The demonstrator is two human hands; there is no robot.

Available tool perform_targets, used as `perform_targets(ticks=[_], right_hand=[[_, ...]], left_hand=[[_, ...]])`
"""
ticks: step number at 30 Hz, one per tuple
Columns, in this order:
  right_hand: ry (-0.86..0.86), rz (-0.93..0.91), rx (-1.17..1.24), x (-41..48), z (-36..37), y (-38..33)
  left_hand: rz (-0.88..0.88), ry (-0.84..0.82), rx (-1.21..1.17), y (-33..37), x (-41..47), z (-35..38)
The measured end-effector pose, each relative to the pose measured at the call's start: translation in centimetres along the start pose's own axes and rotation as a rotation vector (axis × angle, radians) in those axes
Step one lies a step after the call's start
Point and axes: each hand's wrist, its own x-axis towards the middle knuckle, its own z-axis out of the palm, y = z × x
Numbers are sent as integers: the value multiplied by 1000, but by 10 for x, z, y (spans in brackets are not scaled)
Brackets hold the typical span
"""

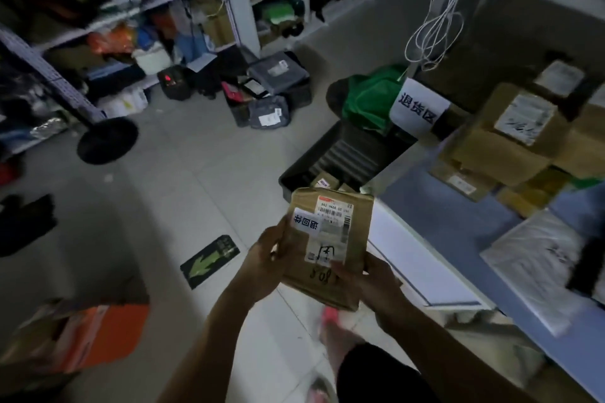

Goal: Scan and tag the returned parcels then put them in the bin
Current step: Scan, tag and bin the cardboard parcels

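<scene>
I hold a brown cardboard parcel (357, 232) in both hands over the floor. It carries a white shipping label and a small white tag with Chinese characters on its top face. My left hand (266, 258) grips its left edge, my right hand (370, 278) its near right corner. Just beyond the parcel a black plastic bin (347, 157) stands on the floor beside the counter, with a few small boxes at its bottom. A white sign with Chinese characters (420, 106) hangs at the bin's far end.
A blue counter (458, 206) on the right holds stacked cardboard boxes (510, 137) and a white bagged parcel (540, 265). A green bag (370, 101) sits behind the bin. Shelves of goods line the back and left. A black crate of parcels (271, 91) and an orange box (85, 337) lie on the floor.
</scene>
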Motion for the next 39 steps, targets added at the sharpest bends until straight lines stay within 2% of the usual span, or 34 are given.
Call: perform_targets(ticks=[3, 6, 11, 15, 18, 22, 24, 28, 31, 39], right_hand=[[19, -7, -39, 77, 16, -23], [34, 7, -22, 167, 26, -47], [84, 97, 185, 310, 22, -72], [172, 111, 282, 414, 9, -70], [296, 150, 319, 482, 9, -51], [503, 208, 428, 569, -3, -10], [605, 238, 451, 612, -18, 18], [710, 277, 484, 698, -43, 74], [769, 230, 463, 749, -56, 114], [662, 263, 270, 815, -42, 204]], left_hand=[[-70, -61, -9, -6, 79, -23], [-30, -95, 129, -6, 169, -40], [97, -239, 302, 5, 337, -46], [57, -318, 501, -13, 468, -33], [45, -383, 593, -38, 557, -13], [109, -709, 497, -87, 668, 36], [114, -793, 475, -121, 711, 66], [89, -734, 485, -204, 779, 122], [76, -719, 484, -265, 813, 153], [-54, -738, 487, -385, 866, 185]])
